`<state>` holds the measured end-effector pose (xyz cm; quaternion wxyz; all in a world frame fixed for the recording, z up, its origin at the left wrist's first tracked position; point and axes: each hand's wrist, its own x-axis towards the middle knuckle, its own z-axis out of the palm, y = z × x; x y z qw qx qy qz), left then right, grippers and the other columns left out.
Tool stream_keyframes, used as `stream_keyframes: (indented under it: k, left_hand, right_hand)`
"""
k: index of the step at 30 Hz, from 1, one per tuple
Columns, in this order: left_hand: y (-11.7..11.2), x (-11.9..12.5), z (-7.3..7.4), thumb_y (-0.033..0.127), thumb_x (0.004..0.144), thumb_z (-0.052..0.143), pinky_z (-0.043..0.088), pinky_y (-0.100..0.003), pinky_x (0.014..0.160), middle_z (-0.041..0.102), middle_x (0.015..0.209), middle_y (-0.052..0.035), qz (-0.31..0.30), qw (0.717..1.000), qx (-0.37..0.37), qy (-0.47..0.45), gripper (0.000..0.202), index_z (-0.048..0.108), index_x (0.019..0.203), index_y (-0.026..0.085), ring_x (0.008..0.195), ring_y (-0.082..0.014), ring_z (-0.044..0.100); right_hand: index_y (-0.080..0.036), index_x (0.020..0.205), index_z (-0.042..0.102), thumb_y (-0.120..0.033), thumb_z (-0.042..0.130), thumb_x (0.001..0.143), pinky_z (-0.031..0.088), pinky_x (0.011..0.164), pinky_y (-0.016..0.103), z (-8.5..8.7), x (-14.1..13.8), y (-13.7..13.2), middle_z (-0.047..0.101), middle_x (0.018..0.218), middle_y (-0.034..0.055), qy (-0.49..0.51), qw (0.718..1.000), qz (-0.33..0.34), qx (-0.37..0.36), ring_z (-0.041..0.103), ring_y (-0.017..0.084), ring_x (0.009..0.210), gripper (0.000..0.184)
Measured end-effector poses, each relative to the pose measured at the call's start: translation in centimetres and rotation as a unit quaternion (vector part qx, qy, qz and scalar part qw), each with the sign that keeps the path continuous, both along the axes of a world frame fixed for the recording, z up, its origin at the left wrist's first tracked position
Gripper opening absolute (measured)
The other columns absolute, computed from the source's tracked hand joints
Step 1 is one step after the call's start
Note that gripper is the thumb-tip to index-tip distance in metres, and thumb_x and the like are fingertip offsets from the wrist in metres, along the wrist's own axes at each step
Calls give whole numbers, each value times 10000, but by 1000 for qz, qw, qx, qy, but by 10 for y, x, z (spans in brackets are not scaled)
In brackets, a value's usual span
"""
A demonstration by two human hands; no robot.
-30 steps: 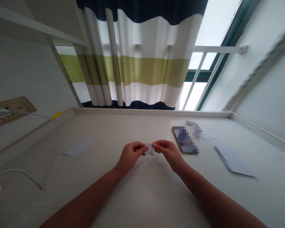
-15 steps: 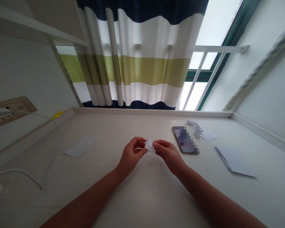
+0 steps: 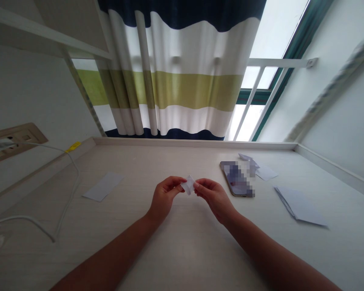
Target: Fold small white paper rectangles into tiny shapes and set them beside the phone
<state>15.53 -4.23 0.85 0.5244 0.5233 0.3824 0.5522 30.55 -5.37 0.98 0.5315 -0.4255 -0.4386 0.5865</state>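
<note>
A small folded piece of white paper (image 3: 188, 184) is held just above the pale wooden desk (image 3: 182, 242), near its middle. My left hand (image 3: 164, 198) pinches its left side with thumb and fingers closed. My right hand (image 3: 214, 196) pinches its right side the same way. Both forearms reach in from the bottom edge of the view.
A phone (image 3: 237, 178) lies flat to the right of my hands. Small folded paper bits (image 3: 256, 166) sit behind it, and a stack of white sheets (image 3: 300, 206) lies further right. A white paper strip (image 3: 103, 186) and a white cable (image 3: 65, 190) are at the left. A striped curtain (image 3: 176, 81) hangs behind.
The paper piece has been turned and worked between my fingertips. Both hands stay at the same spot over the desk, shifting only slightly.
</note>
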Motion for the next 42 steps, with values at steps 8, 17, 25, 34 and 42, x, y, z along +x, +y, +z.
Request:
stream_keyframes:
  k: [8,17,25,34,42]
  left_hand:
    - [-1,-2,0,211,695,589,513,-321,730,666,763,-44,-10,1000,5,14,146,689,778,143,718,-164,610]
    - [-3,1,3,178,618,654,522,-309,696,647,774,-27,-7,1000,-4,-5,196,625,809,144,730,-158,607]
    - [2,-1,-5,169,648,638,495,-265,668,621,687,6,-16,999,7,-42,66,665,707,166,674,-123,575]
    - [-1,-1,-2,194,673,611,504,-309,731,616,769,-27,-37,998,-4,-58,113,676,747,138,749,-154,585]
    - [3,3,-3,183,588,697,495,-247,631,567,665,30,29,997,-20,-76,178,573,709,142,625,-92,551]
  right_hand:
    - [-169,684,654,-336,707,601,394,672,291,-4,1,2,597,643,4,16,1000,-13,13,510,123,632,194]
    - [-175,681,650,-319,703,609,395,685,293,-3,1,2,590,640,-5,25,999,-14,15,511,123,640,169]
    - [-166,680,646,-307,688,632,375,650,274,-4,-1,1,576,627,-7,-1,999,-5,35,483,113,625,155]
    - [-170,668,643,-298,697,613,365,646,264,-2,-1,0,573,614,-16,6,999,-29,40,475,109,627,150]
    - [-168,644,645,-298,696,601,358,618,266,0,-2,1,561,587,-17,-25,998,-34,50,461,109,601,146]
